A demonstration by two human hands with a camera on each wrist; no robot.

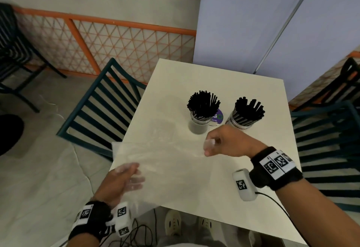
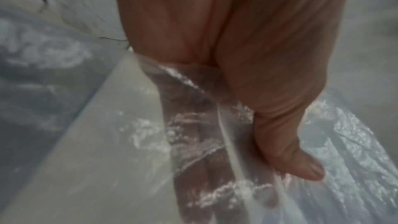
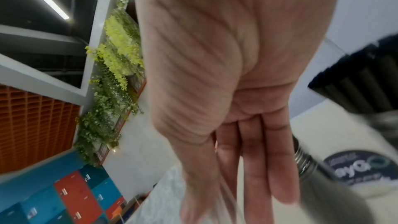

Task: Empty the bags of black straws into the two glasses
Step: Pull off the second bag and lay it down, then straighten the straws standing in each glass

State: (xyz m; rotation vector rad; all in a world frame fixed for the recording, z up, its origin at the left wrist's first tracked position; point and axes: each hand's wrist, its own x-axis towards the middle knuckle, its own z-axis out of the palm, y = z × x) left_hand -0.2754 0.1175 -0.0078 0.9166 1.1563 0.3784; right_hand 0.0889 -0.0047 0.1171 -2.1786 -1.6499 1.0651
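Two glasses stand on the white table (image 1: 194, 75), the left glass (image 1: 199, 127) and the right glass (image 1: 240, 124), each packed with upright black straws (image 1: 203, 102). A clear, empty plastic bag (image 1: 167, 161) is stretched over the table's near half between my hands. My left hand (image 1: 126, 176) holds its near-left end; in the left wrist view the thumb (image 2: 301, 168) lies on top of the bag (image 2: 355, 142) and the fingers (image 2: 204, 142) show through the plastic beneath. My right hand (image 1: 210, 145) pinches the far-right corner just in front of the glasses.
A purple round sticker (image 1: 219, 117) lies between the glasses and shows too in the right wrist view (image 3: 361, 168). Dark slatted chairs flank the table at left (image 1: 101, 106) and right (image 1: 327, 149). Cables (image 1: 136, 233) hang under the near edge.
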